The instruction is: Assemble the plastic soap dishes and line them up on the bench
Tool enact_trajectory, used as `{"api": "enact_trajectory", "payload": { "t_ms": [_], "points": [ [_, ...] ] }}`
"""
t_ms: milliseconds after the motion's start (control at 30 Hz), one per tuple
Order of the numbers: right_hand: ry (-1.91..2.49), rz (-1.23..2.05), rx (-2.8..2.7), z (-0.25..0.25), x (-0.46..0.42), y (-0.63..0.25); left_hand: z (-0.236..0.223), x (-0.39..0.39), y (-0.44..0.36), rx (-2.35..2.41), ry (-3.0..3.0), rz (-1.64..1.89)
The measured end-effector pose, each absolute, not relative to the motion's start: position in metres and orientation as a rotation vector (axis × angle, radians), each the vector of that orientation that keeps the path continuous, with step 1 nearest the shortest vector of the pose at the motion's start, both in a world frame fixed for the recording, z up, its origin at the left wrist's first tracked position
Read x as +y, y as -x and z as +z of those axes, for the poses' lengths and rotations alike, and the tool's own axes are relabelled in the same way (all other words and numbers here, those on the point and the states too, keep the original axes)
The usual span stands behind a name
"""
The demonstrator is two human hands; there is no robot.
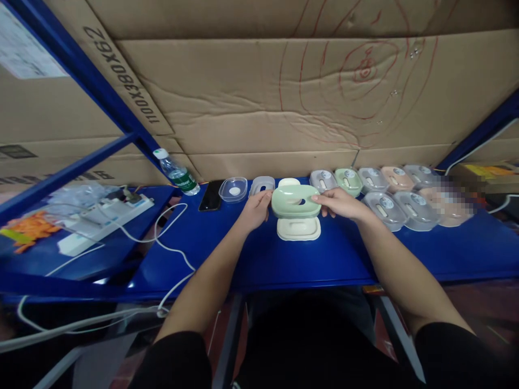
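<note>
A pale green plastic lid (290, 194) with an oval opening is held up level between my two hands. My left hand (258, 209) grips its left end, fingers closed on the edge. At the right end my right hand (338, 203) pinches it, thumb on top and fingers below. Under and just in front of it, a cream plastic piece (299, 229) with a raised middle lies on the blue table. Behind my left hand stand a grey plastic piece (263, 185) with an opening and a clear bowl (234, 189). A cream part (288, 182) shows partly behind the green lid.
Several lidded boxes (383, 208) in grey, green and pink stand at the right of the table (259, 265). Leftward are a phone (210, 195), a water bottle (178, 174), a white cable (178, 251) and a power strip (101, 224). Cardboard (227, 97) walls the back.
</note>
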State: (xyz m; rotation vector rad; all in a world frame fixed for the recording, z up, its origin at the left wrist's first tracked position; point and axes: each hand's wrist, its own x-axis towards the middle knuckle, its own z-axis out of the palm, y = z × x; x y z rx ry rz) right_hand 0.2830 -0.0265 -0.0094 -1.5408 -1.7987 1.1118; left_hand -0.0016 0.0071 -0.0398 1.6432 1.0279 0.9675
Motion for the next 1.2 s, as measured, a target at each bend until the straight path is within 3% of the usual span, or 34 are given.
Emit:
{"api": "enact_trajectory", "payload": {
  "t_ms": [267, 1000, 1200],
  "points": [
    [1.687, 1.178, -2.046, -0.007, -0.027, -0.294, -0.045, -0.007, -0.006, 1.173, -2.189, 0.794],
    [1.988, 0.968, -2.468, -0.021, -0.024, -0.273, -0.046, -0.009, -0.007, 1.311, -2.402, 0.056],
    [2.042, 0.789, -2.474, -0.026, -0.022, -0.275, -0.038, -0.003, -0.004, 1.561, -2.354, 0.308]
  ]
}}
